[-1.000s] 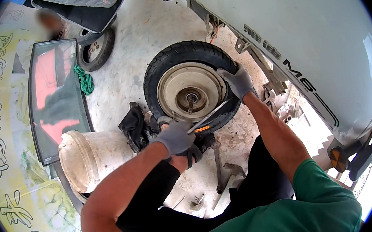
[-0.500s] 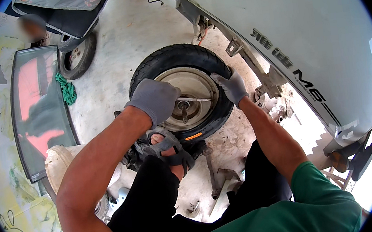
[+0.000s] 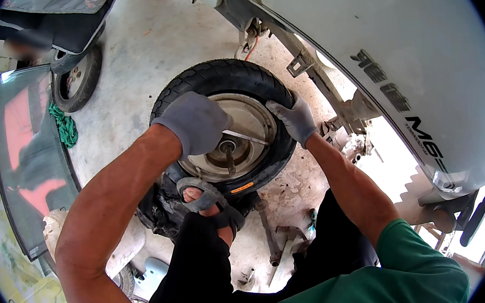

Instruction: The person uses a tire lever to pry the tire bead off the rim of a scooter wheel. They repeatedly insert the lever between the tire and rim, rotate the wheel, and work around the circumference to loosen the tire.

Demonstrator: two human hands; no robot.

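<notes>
A tyre (image 3: 212, 71) on a pale metal wheel rim (image 3: 246, 109), with an axle (image 3: 229, 159) at its centre, sits in front of me. My left hand (image 3: 194, 121), in a grey glove, is closed on a flat metal lever (image 3: 245, 136) that slants across the rim above the axle toward its right side. My right hand (image 3: 291, 121), also gloved, grips the tyre's right side, thumb over the sidewall. My sandalled foot (image 3: 199, 198) is at the wheel's lower left, beside dark crumpled material (image 3: 157, 218).
A white vehicle panel (image 3: 357, 6) borders the right. At left are a dark-framed glass pane (image 3: 29, 170), green cloth (image 3: 65, 127), another wheel (image 3: 86, 85) and a pale bucket (image 3: 54, 227), partly behind my arm. Metal parts (image 3: 270, 238) lie on the floor between my legs.
My left hand and the lever have risen from the rim's lower edge to above the axle. The view has shifted, so surroundings sit further left. My right hand still grips the tyre's right side.
</notes>
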